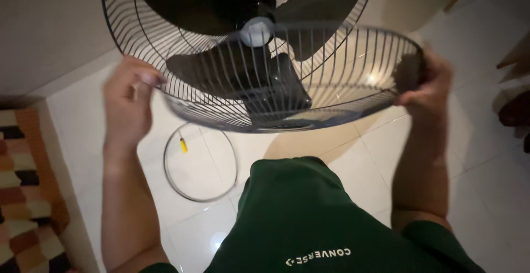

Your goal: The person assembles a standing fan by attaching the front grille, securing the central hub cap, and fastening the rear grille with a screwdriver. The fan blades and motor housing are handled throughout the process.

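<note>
Gripping wire fan guard (309, 80) w/ left hand (130, 99) & right hand (428, 85), over white tile floor (486, 157).

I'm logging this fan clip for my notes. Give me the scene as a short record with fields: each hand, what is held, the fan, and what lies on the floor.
left hand: grips the left rim of the front grille
right hand: grips the right rim of the same grille
front grille: wire, round, tilted, held apart from the fan
fan: black blades, pale hub, rear guard behind them
floor: white tiles; a thin ring with a yellow piece; a patterned rug at the left
</note>
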